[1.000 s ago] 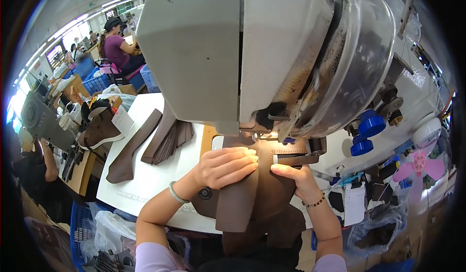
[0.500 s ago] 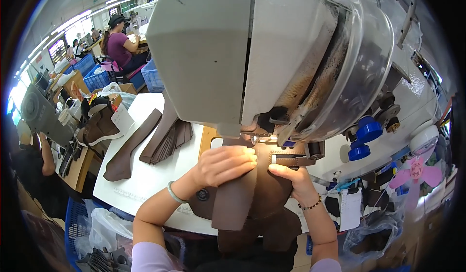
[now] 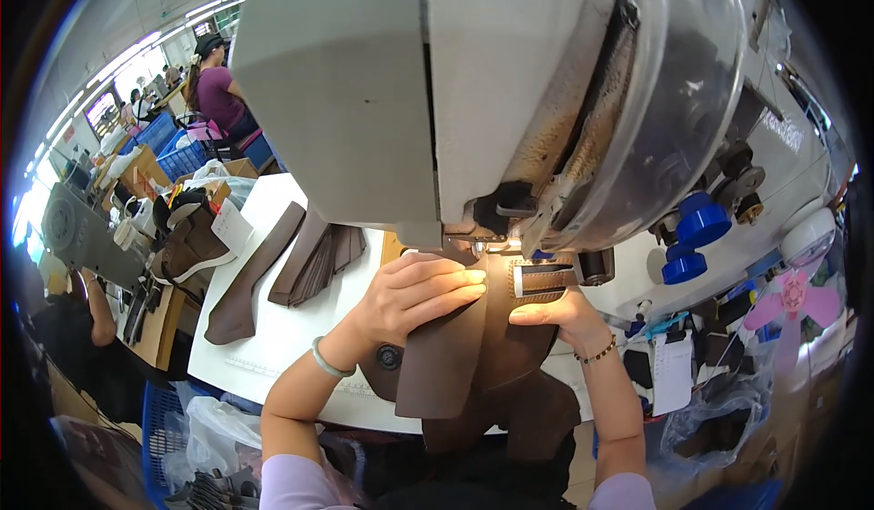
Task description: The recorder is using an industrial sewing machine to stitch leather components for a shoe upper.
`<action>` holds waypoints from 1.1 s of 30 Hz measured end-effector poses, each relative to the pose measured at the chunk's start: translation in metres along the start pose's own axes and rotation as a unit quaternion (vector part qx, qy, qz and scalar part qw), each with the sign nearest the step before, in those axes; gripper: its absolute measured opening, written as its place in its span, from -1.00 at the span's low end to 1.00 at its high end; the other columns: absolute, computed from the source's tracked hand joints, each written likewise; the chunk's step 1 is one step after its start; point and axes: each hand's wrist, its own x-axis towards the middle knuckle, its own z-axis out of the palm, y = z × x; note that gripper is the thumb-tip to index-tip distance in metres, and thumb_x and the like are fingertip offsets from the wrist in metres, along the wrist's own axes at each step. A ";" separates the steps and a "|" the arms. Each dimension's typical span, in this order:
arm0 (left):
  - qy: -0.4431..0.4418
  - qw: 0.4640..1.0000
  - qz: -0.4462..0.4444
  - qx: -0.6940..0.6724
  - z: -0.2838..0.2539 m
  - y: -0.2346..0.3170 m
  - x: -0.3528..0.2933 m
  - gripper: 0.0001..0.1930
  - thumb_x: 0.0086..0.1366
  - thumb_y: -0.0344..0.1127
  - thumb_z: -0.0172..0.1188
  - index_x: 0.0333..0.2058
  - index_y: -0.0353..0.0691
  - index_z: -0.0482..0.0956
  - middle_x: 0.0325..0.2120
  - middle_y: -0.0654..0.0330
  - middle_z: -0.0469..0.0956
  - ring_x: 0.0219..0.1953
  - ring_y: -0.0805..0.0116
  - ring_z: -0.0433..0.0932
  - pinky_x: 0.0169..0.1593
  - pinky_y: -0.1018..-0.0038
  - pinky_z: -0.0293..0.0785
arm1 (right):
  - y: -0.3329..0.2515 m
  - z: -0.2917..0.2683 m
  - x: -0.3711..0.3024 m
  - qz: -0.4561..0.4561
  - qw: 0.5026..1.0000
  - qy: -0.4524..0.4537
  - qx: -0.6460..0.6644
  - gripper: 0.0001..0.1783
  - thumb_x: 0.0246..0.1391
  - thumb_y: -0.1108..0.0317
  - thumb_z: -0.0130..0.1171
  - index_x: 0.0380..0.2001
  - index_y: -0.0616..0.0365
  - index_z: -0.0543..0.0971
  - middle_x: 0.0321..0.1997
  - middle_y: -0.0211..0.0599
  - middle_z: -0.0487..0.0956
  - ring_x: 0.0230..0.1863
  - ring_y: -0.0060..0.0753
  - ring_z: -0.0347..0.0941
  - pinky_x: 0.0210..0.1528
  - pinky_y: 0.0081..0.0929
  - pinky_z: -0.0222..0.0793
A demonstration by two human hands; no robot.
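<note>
Under the needle area of a large sewing machine (image 3: 337, 100) lies a brown leather-like shoe upper (image 3: 519, 351), its lower part hanging over the table edge. My left hand (image 3: 423, 291) is closed over a flat brown strip (image 3: 443, 364) on top of the upper, fingers together and fingertips near the lit needle. On the other side, my right hand (image 3: 557, 317) pinches the upper, thumb on top and the other fingers mostly hidden. Beside that thumb is a stitched band with a pale end (image 3: 537, 280). A dark round badge (image 3: 389, 357) shows below my left wrist.
Brown cut pieces (image 3: 314, 269) lie stacked on the white table (image 3: 273, 346), left of the machine. A brown boot (image 3: 193, 246) stands farther left. Blue thread-tension knobs (image 3: 701, 220) and a pink fan (image 3: 792, 300) are at right. A co-worker (image 3: 218, 96) sits in the background.
The view has shifted, so the machine looms larger and further left. My right hand has turned slightly on the upper, and more of the stitched band shows. Both hands keep their hold.
</note>
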 end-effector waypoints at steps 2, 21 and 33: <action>0.012 1.000 0.015 0.006 0.001 0.000 0.001 -0.70 0.04 -0.34 0.13 -0.20 -0.23 0.58 -0.21 0.19 0.60 -0.16 0.27 0.56 -0.10 0.39 0.52 | 0.002 -0.003 0.003 -0.002 1.000 -0.001 -0.002 -0.71 -0.14 0.47 0.39 -0.29 0.22 0.57 -0.33 -0.44 0.57 -0.28 -0.65 0.46 -0.18 -0.64 0.41; -0.037 0.996 0.039 0.066 -0.010 0.010 0.007 -0.66 -0.04 -0.37 0.12 -0.22 -0.21 0.61 -0.25 0.25 0.57 -0.17 0.33 0.57 -0.10 0.45 0.55 | 0.007 -0.005 0.007 -0.038 0.999 -0.015 -0.006 -0.64 -0.19 0.45 0.42 -0.26 0.18 0.56 -0.29 -0.49 0.54 -0.25 -0.68 0.42 -0.16 -0.66 0.36; -0.028 0.997 0.030 0.058 -0.009 0.009 0.007 -0.70 -0.02 -0.34 0.11 -0.25 -0.21 0.60 -0.25 0.25 0.59 -0.18 0.35 0.59 -0.12 0.51 0.54 | 0.002 -0.002 0.003 0.002 1.000 0.002 0.000 -0.68 -0.15 0.51 0.37 -0.25 0.20 0.55 -0.29 -0.42 0.56 -0.25 -0.64 0.47 -0.16 -0.64 0.42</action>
